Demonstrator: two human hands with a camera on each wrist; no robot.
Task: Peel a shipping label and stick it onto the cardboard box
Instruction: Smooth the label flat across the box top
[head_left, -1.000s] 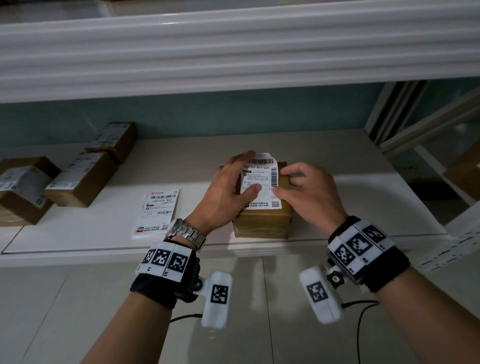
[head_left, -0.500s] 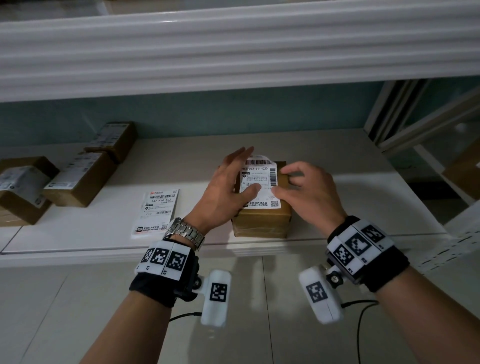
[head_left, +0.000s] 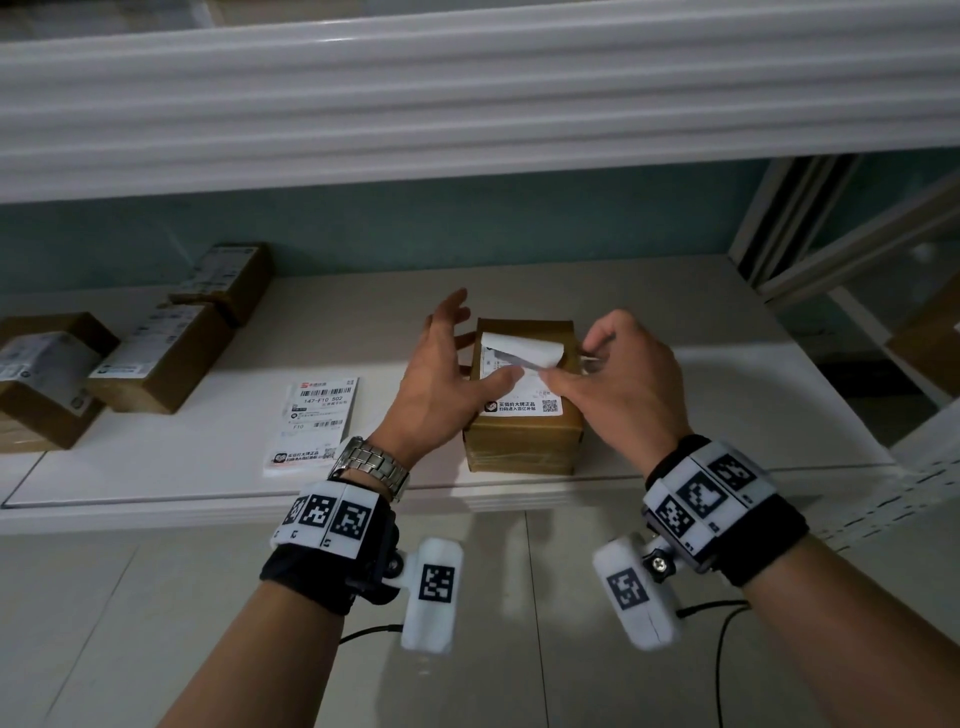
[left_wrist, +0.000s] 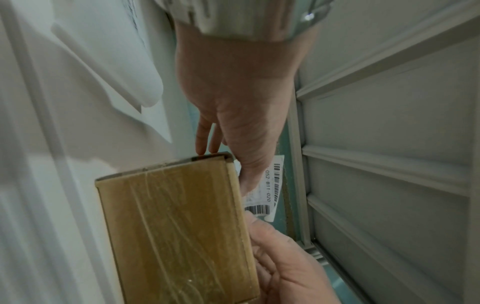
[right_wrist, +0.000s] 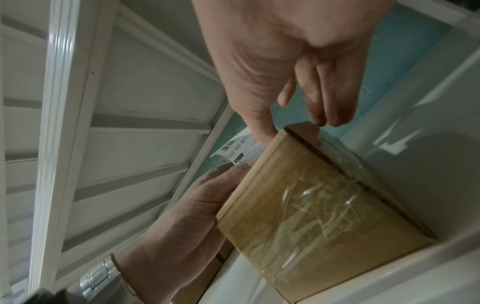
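A taped brown cardboard box (head_left: 522, 431) stands near the shelf's front edge. A white shipping label (head_left: 524, 402) lies on its top. The label's far end is curled back toward me, blank underside up. My left hand (head_left: 470, 358) presses its thumb on the label's middle, and its straight fingers reach past the box's left side. My right hand (head_left: 571, 364) pinches the curled end between thumb and bent forefinger. The left wrist view shows the box (left_wrist: 176, 226), the label's barcode (left_wrist: 270, 185) and my left thumb on it. In the right wrist view the label (right_wrist: 241, 150) sticks up above the box (right_wrist: 324, 205).
A stack of printed labels (head_left: 317, 421) lies left of the box. Three labelled boxes (head_left: 161, 358) sit further left along the white shelf (head_left: 727, 415). A thick white moulding (head_left: 467, 104) overhangs the shelf. A window frame (head_left: 810, 234) stands at the right.
The label's far end, upright behind the box before, has been pulled back and now curls toward me. My left fingers have lifted and spread. My right fingers have closed on the curled end.
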